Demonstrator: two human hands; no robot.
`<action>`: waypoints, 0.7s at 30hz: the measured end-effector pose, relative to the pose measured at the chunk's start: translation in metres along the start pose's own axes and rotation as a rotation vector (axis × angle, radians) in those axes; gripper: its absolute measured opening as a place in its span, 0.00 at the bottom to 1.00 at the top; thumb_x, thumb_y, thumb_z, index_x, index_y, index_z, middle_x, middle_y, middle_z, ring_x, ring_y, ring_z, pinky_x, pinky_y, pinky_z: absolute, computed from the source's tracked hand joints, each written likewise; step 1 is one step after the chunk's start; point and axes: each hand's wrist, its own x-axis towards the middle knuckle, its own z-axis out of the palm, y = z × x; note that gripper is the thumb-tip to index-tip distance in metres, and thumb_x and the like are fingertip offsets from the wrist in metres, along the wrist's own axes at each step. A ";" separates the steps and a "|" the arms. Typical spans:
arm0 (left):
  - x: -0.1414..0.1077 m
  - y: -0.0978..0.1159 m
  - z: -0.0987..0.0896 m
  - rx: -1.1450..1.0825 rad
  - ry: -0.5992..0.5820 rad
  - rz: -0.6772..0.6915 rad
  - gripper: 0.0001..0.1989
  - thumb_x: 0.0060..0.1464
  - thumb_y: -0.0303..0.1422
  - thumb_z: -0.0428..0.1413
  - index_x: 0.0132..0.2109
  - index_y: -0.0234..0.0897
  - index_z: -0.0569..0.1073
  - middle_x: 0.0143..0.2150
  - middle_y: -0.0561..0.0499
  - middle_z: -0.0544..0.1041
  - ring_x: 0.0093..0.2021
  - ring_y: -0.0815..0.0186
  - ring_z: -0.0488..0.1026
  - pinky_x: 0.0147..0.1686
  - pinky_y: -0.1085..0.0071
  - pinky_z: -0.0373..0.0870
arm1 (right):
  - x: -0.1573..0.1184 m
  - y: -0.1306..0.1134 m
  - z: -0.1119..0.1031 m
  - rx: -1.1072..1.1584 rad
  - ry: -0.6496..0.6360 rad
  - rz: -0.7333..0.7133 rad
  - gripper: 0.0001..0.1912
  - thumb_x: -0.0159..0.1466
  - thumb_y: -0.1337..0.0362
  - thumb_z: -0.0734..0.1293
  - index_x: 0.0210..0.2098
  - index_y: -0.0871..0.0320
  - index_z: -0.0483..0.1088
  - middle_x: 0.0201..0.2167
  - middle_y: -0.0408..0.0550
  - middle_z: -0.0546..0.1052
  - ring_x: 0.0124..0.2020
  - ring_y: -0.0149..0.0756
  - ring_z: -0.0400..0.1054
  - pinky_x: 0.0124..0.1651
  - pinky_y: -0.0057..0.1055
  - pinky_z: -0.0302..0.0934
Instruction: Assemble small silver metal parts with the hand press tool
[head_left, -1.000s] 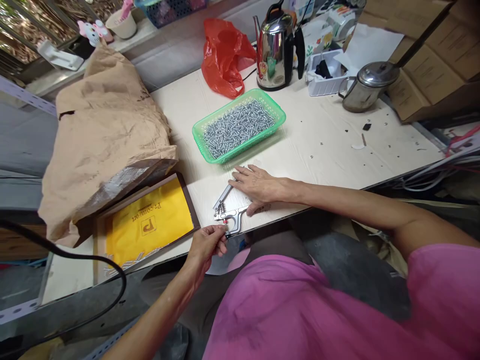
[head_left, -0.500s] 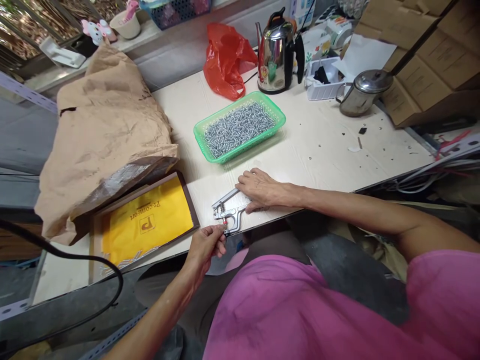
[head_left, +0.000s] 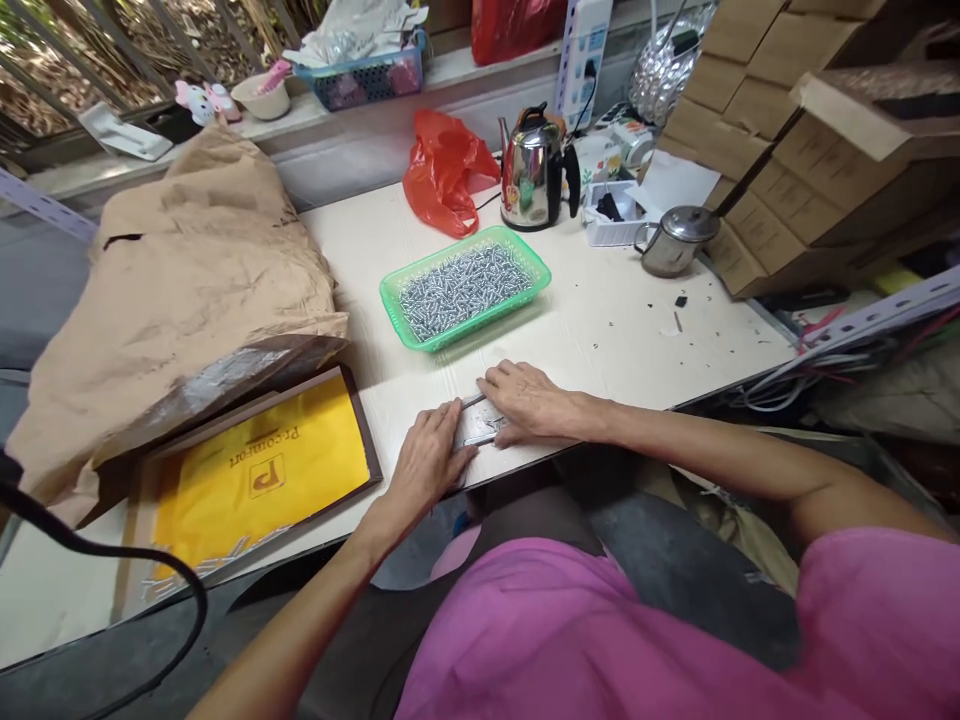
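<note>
Partly covered, metal tool (head_left: pixel 477 422), between left grip (head_left: pixel 426 455), right grip (head_left: pixel 529 402)

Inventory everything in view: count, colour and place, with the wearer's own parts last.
Table: one, cream, beneath hands
Hand tool: one, silvery, between hands
Basket: one, green, centre
Metal pieces: uncountable, silvery, in basket
Tray: one, brown, front left
Printed item: one, yellow, in tray
Paper sack: one, brown, behind tray
Plastic bag: one, red, table's back
Kettle: one, silvery, beside plastic bag
Bin: one, white, right of kettle
Lidded pot: one, silvery, right of bin
Cardboard boxes: several, brown, far right
Crate: one, blue, on ledge
Cable: one, black, lower left
Left hand: one, bare, on tool
Right hand: one, bare, on tool
Shirt: one, pink, bottom
</note>
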 end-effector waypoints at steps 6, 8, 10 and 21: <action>0.014 0.004 -0.001 0.061 -0.082 0.070 0.33 0.55 0.36 0.58 0.63 0.30 0.58 0.55 0.37 0.69 0.52 0.51 0.65 0.49 0.56 0.68 | -0.004 0.002 0.000 -0.037 -0.049 0.026 0.23 0.60 0.55 0.71 0.46 0.67 0.69 0.46 0.59 0.70 0.48 0.46 0.63 0.47 0.37 0.58; 0.019 0.004 -0.002 0.059 -0.115 0.095 0.31 0.54 0.36 0.59 0.61 0.31 0.61 0.53 0.38 0.70 0.51 0.52 0.65 0.48 0.57 0.67 | -0.004 0.001 -0.001 -0.036 -0.060 0.021 0.23 0.60 0.56 0.71 0.47 0.68 0.69 0.46 0.59 0.70 0.49 0.46 0.63 0.48 0.37 0.57; 0.023 0.002 -0.004 0.048 -0.122 0.095 0.28 0.54 0.37 0.59 0.59 0.32 0.64 0.50 0.41 0.71 0.49 0.53 0.66 0.47 0.57 0.67 | -0.004 0.001 -0.003 -0.023 -0.086 0.000 0.23 0.60 0.58 0.71 0.48 0.68 0.68 0.46 0.59 0.70 0.49 0.46 0.62 0.48 0.37 0.57; 0.021 0.009 0.000 -0.005 -0.111 0.090 0.07 0.59 0.37 0.56 0.39 0.37 0.74 0.36 0.48 0.74 0.40 0.59 0.67 0.37 0.65 0.65 | -0.024 0.001 0.039 0.114 0.139 -0.154 0.08 0.69 0.70 0.57 0.37 0.61 0.66 0.36 0.49 0.70 0.36 0.36 0.60 0.39 0.32 0.51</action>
